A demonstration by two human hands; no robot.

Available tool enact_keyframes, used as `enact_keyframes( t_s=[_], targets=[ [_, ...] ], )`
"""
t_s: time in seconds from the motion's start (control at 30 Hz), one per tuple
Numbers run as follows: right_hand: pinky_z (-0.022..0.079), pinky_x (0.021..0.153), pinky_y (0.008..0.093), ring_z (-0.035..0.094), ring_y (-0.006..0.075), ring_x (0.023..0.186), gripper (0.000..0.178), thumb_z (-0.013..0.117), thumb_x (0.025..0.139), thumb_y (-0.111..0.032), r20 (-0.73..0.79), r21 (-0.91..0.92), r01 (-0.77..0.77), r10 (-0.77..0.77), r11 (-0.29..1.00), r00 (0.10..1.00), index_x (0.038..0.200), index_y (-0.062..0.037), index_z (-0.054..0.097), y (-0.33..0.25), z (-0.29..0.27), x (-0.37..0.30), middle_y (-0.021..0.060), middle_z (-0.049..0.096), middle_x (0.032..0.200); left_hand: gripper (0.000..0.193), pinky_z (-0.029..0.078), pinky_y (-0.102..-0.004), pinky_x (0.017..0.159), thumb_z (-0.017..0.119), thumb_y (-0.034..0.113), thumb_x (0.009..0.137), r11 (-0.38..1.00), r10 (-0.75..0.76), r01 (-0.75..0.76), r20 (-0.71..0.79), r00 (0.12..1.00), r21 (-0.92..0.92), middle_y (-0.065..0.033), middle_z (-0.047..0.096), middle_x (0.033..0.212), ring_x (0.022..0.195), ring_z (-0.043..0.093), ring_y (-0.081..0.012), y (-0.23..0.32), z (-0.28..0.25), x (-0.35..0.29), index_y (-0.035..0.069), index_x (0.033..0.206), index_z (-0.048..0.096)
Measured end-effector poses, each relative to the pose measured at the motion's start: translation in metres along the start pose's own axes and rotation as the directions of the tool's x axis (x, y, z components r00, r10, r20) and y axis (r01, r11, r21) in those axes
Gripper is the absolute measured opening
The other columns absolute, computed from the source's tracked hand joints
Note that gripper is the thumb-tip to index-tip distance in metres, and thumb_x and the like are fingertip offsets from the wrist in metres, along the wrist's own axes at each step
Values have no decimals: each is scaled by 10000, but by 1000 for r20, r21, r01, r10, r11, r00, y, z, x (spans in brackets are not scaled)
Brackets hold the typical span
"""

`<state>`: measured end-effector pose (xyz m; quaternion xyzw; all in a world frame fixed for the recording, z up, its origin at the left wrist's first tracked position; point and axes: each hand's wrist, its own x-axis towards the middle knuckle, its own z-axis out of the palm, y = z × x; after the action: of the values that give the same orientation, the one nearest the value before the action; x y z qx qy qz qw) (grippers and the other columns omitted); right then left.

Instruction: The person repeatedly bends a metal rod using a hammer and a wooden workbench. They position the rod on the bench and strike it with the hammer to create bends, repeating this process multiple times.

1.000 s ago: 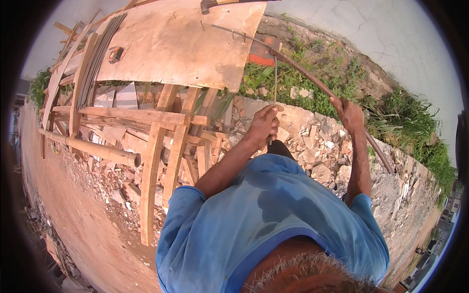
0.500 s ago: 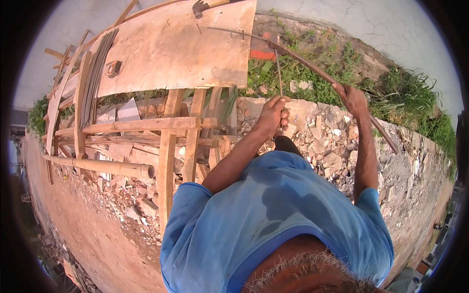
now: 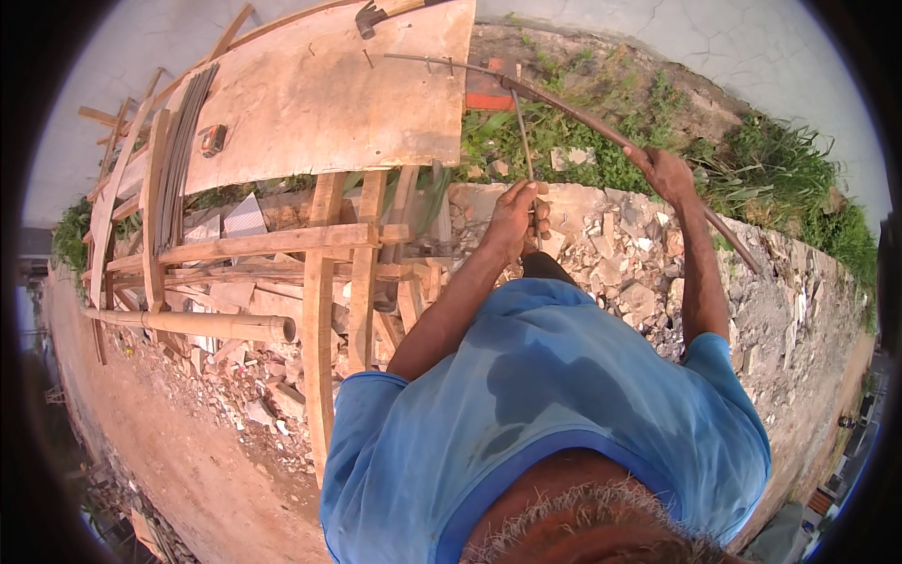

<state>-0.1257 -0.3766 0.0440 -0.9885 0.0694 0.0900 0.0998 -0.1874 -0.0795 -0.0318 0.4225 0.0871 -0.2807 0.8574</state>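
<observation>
The left hand (image 3: 518,218), near the centre of the frame, is wrapped around the rod (image 3: 523,136). The rod's long axis runs up-frame, leaning slightly left, to the pipe's (image 3: 583,118) upper end; contact there cannot be confirmed. The right hand (image 3: 663,174), right of centre, grasps the pipe, which slants from upper centre down to the right. The left hand appears nearer the upper end, beside the counter (image 3: 291,113).

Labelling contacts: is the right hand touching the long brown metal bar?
Touching: the head view shows the right hand closed over the long brown metal bar, which emerges on both sides of the grip.
</observation>
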Motion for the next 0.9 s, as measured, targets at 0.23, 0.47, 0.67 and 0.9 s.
enact_keyframes(
  t_s=[0.23,0.47,0.67,0.9],
  targets=[
    [496,636,483,643,317,671,837,380,866,-820,-64,-16,74,-75,997,995,806,-41,682,9,4,5,155,632,663,303,535,-359,613,483,356,1017,987,-47,58,-77,996,153,-55,580,754,618,591,-189,-7,-2,-9,66,1026,572],
    [496,631,487,650,320,669,836,391,876,-802,-64,-20,74,-75,997,995,853,-31,714,8,11,5,156,643,664,284,491,-331,534,472,340,1016,989,48,-43,-35,998,142,-54,552,675,545,552,-175,-12,1,-8,81,924,542],
    [522,655,485,672,308,692,840,394,887,-787,-98,-31,42,-45,999,994,906,-15,724,2,14,-6,157,656,679,297,456,-318,498,477,340,1014,985,81,-64,-100,992,161,-29,512,625,498,492,-153,-8,0,-13,86,870,533],
    [543,707,490,687,350,749,751,371,948,-708,-156,-15,-86,83,996,984,964,-42,717,-48,34,-66,188,680,750,257,361,-283,461,520,280,994,955,91,-34,-182,979,294,16,456,589,472,401,-111,41,-31,-35,65,856,556]
  ],
)
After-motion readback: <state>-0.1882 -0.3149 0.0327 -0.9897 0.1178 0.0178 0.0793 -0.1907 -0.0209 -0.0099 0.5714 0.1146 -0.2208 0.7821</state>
